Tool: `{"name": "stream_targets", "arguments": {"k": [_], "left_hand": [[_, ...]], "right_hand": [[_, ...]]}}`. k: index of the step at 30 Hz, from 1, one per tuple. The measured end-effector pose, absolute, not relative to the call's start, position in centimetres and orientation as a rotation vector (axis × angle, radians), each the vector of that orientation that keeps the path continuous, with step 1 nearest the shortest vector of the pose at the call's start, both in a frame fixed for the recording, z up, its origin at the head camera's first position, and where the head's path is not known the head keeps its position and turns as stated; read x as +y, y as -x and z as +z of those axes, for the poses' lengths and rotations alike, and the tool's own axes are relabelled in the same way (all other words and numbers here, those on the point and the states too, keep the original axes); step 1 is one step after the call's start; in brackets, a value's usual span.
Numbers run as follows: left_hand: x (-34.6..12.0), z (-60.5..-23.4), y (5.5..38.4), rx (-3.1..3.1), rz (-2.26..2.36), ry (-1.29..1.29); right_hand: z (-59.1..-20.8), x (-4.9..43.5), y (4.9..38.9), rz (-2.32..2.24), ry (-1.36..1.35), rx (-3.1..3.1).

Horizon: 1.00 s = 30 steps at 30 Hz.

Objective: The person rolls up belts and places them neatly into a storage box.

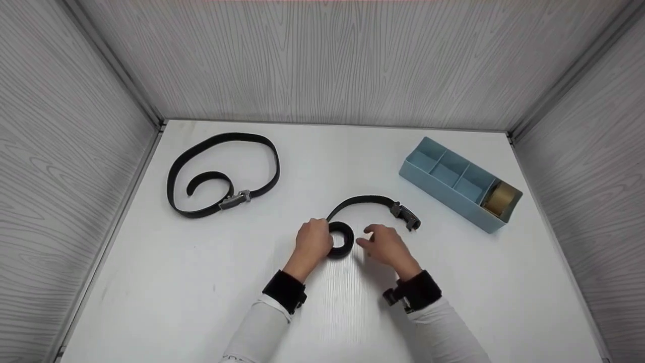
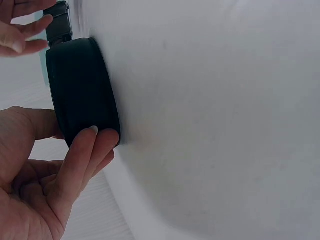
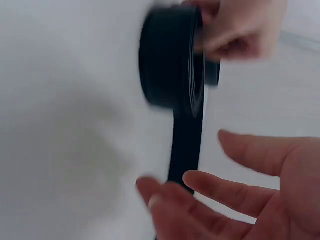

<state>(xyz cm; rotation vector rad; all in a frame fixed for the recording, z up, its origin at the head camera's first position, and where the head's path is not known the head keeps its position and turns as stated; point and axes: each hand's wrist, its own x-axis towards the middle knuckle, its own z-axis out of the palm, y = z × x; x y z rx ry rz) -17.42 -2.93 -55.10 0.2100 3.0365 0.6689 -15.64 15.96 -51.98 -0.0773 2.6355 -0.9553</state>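
Observation:
A black belt is partly rolled into a tight coil in the middle of the table. Its loose length curves away to the right and ends in a metal buckle. My left hand pinches the coil's left side, thumb inside the ring and fingers along its outer face, as the left wrist view shows. Just right of the coil, my right hand is held apart from it with fingers spread and nothing between them. In the right wrist view the strap runs behind the fingertips of that hand.
A second black belt lies in a loose loop at the back left, its buckle toward the front. At the right stands a light blue divided box with a gold-brown roll in its end compartment. Wood-grain panels enclose the table.

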Motion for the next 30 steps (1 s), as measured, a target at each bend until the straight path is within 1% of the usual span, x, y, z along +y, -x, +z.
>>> {"name": "stream_targets", "arguments": {"k": [4, 9, 14, 24, 26, 30], "left_hand": [[-2.8, -55.1, 17.4, 3.009, 0.698, -0.232], [-3.3, -55.2, 17.7, 2.968, 0.723, -0.271], [-4.1, -55.2, 18.0, 2.973, 0.689, -0.354], [-4.5, -55.3, 18.3, 2.94, 0.679, -0.452], [-4.4, -55.3, 18.3, 2.936, 0.668, -0.442], [-4.3, -55.2, 18.4, 2.924, 0.66, -0.406]], "right_hand": [[-53.0, 13.5, 15.5, -1.185, 0.023, 2.459], [-54.2, 12.1, 15.8, -1.062, 0.104, 2.726], [-54.7, 11.9, 16.3, -1.012, 0.205, 2.827], [-54.2, 12.4, 17.5, -0.924, 0.365, 2.739], [-54.2, 12.5, 17.5, -0.938, 0.343, 2.72], [-54.3, 12.6, 17.0, -0.976, 0.194, 2.66]]}}
